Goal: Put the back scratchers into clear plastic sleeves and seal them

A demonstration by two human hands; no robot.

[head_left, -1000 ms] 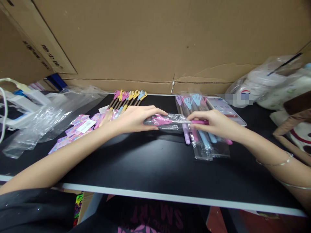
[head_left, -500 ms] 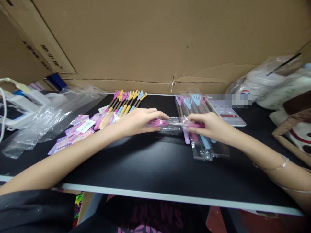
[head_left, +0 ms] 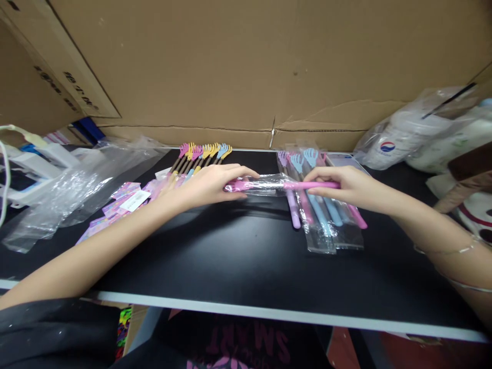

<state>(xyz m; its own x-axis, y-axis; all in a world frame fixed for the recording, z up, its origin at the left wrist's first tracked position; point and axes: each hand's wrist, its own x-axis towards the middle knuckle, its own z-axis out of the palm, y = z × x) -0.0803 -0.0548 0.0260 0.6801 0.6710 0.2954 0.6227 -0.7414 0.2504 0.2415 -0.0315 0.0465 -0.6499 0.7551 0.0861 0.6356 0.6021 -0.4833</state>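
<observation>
A pink back scratcher (head_left: 300, 185) lies level between my two hands above the black table, its claw end to the left. My left hand (head_left: 215, 185) is closed around the claw end, which sits in a clear plastic sleeve (head_left: 265, 183). On the pink handle, my right hand (head_left: 342, 185) pinches with thumb and fingers; part of the handle shows outside the sleeve. Below my right hand lie several back scratchers (head_left: 317, 205) in clear sleeves, lilac, pink and blue. Beyond my left hand is a row of back scratchers (head_left: 205, 154) with pink, yellow and blue claws.
Purple printed cards (head_left: 115, 205) and clear plastic sleeves (head_left: 73, 179) lie at left beside a white plastic frame (head_left: 54, 166). A phone (head_left: 346, 161), a bagged cup (head_left: 403, 136) and a plush toy (head_left: 472, 210) are at right. Cardboard (head_left: 230, 66) walls the back.
My right hand has moved right and slightly up, so more of the pink handle shows left of it. My left hand has shifted slightly left and up with the claw end.
</observation>
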